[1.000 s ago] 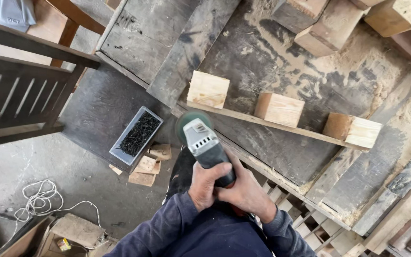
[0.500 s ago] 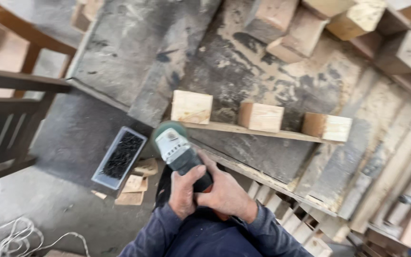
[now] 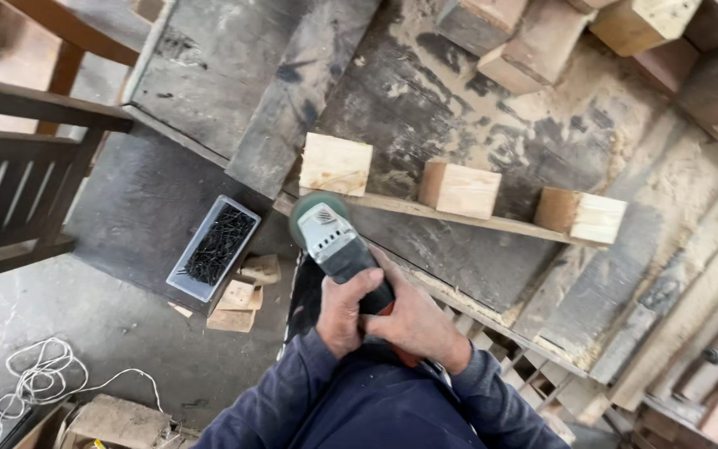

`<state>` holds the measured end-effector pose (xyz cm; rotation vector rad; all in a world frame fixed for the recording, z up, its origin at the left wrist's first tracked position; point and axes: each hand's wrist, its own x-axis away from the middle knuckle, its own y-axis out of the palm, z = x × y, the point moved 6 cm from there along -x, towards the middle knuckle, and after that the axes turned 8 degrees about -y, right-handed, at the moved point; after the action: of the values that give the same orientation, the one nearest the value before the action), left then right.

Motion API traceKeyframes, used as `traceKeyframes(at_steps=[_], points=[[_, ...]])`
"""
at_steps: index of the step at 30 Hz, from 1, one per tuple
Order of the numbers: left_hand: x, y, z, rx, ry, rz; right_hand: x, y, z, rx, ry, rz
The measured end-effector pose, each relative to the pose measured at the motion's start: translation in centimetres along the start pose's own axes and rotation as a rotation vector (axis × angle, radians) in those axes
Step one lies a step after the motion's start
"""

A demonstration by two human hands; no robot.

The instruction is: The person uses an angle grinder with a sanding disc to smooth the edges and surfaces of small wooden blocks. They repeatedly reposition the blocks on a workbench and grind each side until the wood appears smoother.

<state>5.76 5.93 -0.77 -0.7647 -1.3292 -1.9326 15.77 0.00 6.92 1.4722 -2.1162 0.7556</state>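
Grey-and-green handheld power sander [image 3: 334, 241] sits low against the long thin wooden strip [image 3: 459, 218], its long axis running on a slant from the person's body up and away, with the round green head pointing toward the leftmost of the 3 pale square wooden blocks [image 3: 336, 164] standing on that strip. Left hand [image 3: 345, 309] is clenched around the dark rear grip, and right hand [image 3: 413, 320] is clasped over the same grip just beside it, the 2 touching. Both dark blue sleeves [image 3: 292, 399] come up from below. The head lies at the strip's left end, touching or nearly touching its near edge; I cannot tell which. Left of the strip, a clear rectangular plastic tray of dark nails [image 3: 214, 246] rests on the dusty grey surface, with small wood offcuts [image 3: 243, 295] just beside it.
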Motion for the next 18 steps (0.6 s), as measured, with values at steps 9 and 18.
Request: traceKeyframes(at_steps=[9,18], points=[[-0.6,2.2,-1.5,0.067,-0.034,-0.017,0.6,-1.0,2.7,-0.051,0.042,-0.03],[-1.4,5.3,-5.9,0.004,-0.089,-0.066,3.4,-4.7,6.6,0.018,0.095,0.044]])
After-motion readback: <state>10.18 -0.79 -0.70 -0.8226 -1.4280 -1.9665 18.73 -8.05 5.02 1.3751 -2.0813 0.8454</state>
